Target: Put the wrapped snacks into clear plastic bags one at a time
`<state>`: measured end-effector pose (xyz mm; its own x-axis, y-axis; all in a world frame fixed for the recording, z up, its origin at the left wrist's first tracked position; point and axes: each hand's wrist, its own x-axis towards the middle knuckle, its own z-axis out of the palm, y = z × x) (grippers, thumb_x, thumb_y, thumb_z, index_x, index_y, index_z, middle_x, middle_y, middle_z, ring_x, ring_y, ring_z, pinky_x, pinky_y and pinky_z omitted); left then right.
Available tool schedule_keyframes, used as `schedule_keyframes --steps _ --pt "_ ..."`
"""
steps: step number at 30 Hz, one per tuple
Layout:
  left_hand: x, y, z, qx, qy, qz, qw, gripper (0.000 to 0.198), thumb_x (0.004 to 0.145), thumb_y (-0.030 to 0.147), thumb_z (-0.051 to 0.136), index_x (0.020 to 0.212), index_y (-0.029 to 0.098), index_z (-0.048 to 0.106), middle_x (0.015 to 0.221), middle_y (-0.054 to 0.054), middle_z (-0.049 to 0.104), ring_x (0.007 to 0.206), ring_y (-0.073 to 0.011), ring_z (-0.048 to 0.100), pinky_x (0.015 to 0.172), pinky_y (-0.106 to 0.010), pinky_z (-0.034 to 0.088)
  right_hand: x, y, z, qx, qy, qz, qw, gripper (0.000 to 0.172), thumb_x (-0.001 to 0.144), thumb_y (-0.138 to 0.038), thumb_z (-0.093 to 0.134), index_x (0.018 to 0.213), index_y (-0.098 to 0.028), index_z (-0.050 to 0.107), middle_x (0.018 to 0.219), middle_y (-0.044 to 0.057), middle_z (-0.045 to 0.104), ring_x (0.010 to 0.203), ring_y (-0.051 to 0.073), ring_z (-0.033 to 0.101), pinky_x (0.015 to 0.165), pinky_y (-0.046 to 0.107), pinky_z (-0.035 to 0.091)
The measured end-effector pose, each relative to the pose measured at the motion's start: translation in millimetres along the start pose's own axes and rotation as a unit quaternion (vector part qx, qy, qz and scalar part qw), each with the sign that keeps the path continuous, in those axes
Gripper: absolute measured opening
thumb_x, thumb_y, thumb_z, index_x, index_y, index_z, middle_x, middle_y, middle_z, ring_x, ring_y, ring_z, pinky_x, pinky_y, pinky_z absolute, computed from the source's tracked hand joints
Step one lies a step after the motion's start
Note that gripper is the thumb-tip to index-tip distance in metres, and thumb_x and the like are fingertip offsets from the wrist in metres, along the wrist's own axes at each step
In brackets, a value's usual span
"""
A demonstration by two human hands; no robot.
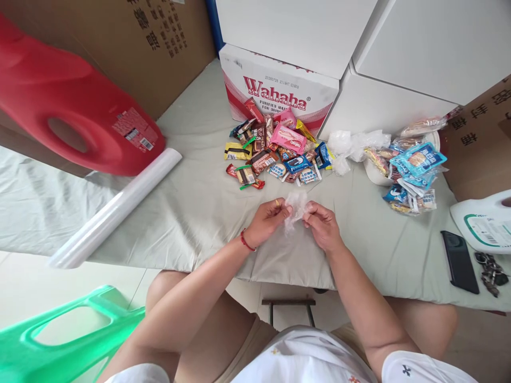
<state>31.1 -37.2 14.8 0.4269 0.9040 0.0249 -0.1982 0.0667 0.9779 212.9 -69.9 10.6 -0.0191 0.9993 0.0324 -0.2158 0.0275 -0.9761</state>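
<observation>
A crumpled, clear plastic bag (296, 208) is stretched between my two hands above the cloth-covered surface. My left hand (268, 219) pinches its left side between thumb and fingers. At the opposite edge, my right hand (322, 223) has its fingers closed on the same plastic. Just beyond the hands lies a pile of wrapped snacks (261, 159), with a pink packet (289, 138) on top. Right of the pile rests a bunch of clear plastic bags (353, 146). Farther right, a white bowl (375, 173) is heaped with more packets, some blue (419, 158).
Behind the snacks stands a Wahaba-type printed carton (279, 88) against white boxes. A plastic roll (120, 207) and a large red jug (91, 117) are at left. A phone (459, 260), keys (491, 274) and a white jug (485, 223) lie at right. A green stool (99, 298) stands lower left.
</observation>
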Motion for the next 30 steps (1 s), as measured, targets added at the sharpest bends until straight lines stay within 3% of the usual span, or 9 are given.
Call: schedule_keyframes --steps 4,8,11,14,18,21,25,27,30 --pt "6.2 4.8 -9.2 -0.094 0.084 -0.001 0.992 0.043 0.080 0.052 0.079 0.072 0.018 0.054 0.065 0.005 0.051 0.060 -0.0085 0.043 0.059 -0.023 0.034 4.7 -3.7 -13.7 0.111 0.087 0.058 0.988 0.015 0.070 -0.028 0.075 0.069 -0.024 0.061 0.063 -0.005 0.052 0.055 0.010 0.043 0.051 0.024 0.037" --pt "8.5 11.0 -9.9 -0.191 0.088 -0.044 0.977 0.041 0.073 0.046 0.086 0.076 0.019 0.055 0.068 0.004 0.058 0.064 -0.0102 0.053 0.062 -0.023 0.040 10.0 -5.6 -20.8 0.166 0.137 0.063 0.975 0.016 0.069 -0.029 0.075 0.074 -0.025 0.060 0.066 -0.005 0.058 0.059 0.013 0.053 0.056 0.025 0.046" --pt "7.3 11.7 -6.8 -0.222 0.075 -0.062 0.970 0.041 0.072 0.044 0.087 0.078 0.019 0.055 0.070 0.005 0.059 0.066 -0.0104 0.057 0.063 -0.023 0.043 11.6 -8.3 -15.4 0.186 0.121 0.079 0.972 0.022 0.079 -0.046 0.074 0.085 -0.026 0.066 0.082 -0.001 0.070 0.080 0.020 0.068 0.073 0.033 0.056" --pt "6.5 10.7 -5.7 -0.225 0.073 -0.070 0.969 0.042 0.072 0.043 0.087 0.077 0.019 0.054 0.069 0.006 0.056 0.061 -0.0083 0.052 0.059 -0.021 0.041 11.7 -11.9 -8.9 0.199 0.084 0.114 0.970 0.049 0.084 -0.071 0.063 0.103 -0.026 0.071 0.103 0.006 0.076 0.105 0.028 0.071 0.087 0.044 0.058" --pt "7.0 11.0 -6.6 -0.238 0.087 -0.084 0.964 0.046 0.069 0.045 0.089 0.078 0.019 0.052 0.066 0.007 0.051 0.057 -0.0079 0.049 0.056 -0.022 0.040 11.1 -15.0 -6.6 0.204 0.076 0.138 0.966 0.048 0.081 -0.068 0.069 0.106 -0.027 0.073 0.110 0.006 0.076 0.114 0.030 0.069 0.090 0.045 0.058" --pt "8.4 8.2 -6.5 -0.219 0.103 -0.076 0.967 0.047 0.070 0.047 0.088 0.077 0.020 0.050 0.066 0.007 0.046 0.057 -0.0071 0.045 0.056 -0.021 0.040 8.9 -14.0 -6.3 0.185 0.071 0.132 0.971 0.052 0.082 -0.071 0.067 0.110 -0.028 0.073 0.111 0.006 0.076 0.109 0.028 0.070 0.085 0.043 0.059" --pt "12.4 -2.6 -7.2 -0.142 0.135 -0.061 0.979 0.044 0.076 0.052 0.081 0.077 0.020 0.049 0.069 0.006 0.045 0.059 -0.0081 0.044 0.059 -0.023 0.041 4.7 -7.9 -5.8 0.097 0.053 0.127 0.986 0.052 0.077 -0.064 0.078 0.112 -0.027 0.072 0.095 0.003 0.073 0.077 0.020 0.066 0.062 0.032 0.055" --pt "14.3 -6.8 -8.5 -0.076 0.180 -0.035 0.980 0.041 0.075 0.048 0.081 0.084 0.021 0.051 0.077 0.004 0.051 0.066 -0.0100 0.050 0.062 -0.024 0.043 2.7 -6.0 -5.2 0.014 0.075 0.105 0.992 0.044 0.075 -0.053 0.083 0.108 -0.026 0.071 0.080 -0.001 0.066 0.061 0.014 0.055 0.053 0.027 0.046" --pt "13.3 -5.9 -8.9 0.058 0.282 0.048 0.956 0.044 0.067 0.039 0.087 0.092 0.022 0.055 0.096 -0.001 0.057 0.081 -0.0131 0.054 0.066 -0.024 0.044 -2.3 -10.4 -1.5 -0.154 0.121 0.008 0.981 0.032 0.086 -0.047 0.073 0.107 -0.023 0.070 0.073 -0.003 0.059 0.058 0.012 0.047 0.054 0.025 0.042"
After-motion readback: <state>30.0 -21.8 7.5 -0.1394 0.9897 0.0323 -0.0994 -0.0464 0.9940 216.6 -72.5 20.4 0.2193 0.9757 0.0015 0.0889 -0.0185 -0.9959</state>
